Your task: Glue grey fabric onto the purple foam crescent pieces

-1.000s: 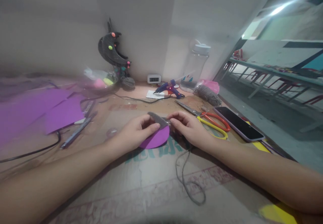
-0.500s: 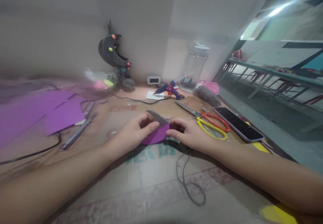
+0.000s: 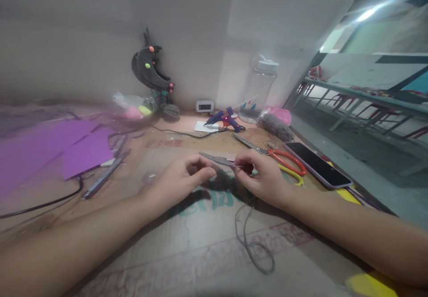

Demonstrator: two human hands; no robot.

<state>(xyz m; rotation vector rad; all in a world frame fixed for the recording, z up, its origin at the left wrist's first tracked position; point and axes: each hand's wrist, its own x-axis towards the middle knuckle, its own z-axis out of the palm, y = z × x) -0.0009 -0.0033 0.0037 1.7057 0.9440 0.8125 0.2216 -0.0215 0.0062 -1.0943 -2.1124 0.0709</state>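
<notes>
Head view. Clock centred on the thin grey piece (image 3: pixel 219 159) between the hands, twelve pointing away. Nine o'clock: purple sheets (image 3: pixel 43 154), flat and angular, overlapping, blurred toward the edge; just beside them a slim, straight, pen-like rod (image 3: pixel 103 181) lying aslant. Ten o'clock: clear crinkled plastic bag (image 3: pixel 129 103) with soft-looking pink and yellow lumps. Between ten and eleven: dark crescent (image 3: pixel 147 70), matt, dotted with small bright beads.

Left hand (image 3: pixel 187 172), near the piece's left end: fingers curled, thumb standing apart from them; whether a fingertip touches the piece, cannot tell. Piece itself nearly edge-on, felt-like, tapering leftward, a sliver of purple at its far edge.

Toward twelve: white rounded digital clock (image 3: pixel 204 106), then blue glue gun (image 3: pixel 224 117), nose on a white card (image 3: pixel 200 126). Right hand (image 3: pixel 262 176): thumb and forefinger pinched on the piece's right end. Five o'clock: grey strand (image 3: pixel 249 243), looped loosely on the printed tabletop (image 3: pixel 160 252). One o'clock: clear ribbed-lid bottle (image 3: pixel 257 87). Two: fuzzy grey yarn bundle (image 3: pixel 276 126). Three: metal-bladed scissors (image 3: pixel 262 150), orange and yellow handles; beyond, a glossy black phone (image 3: pixel 317 164).
</notes>
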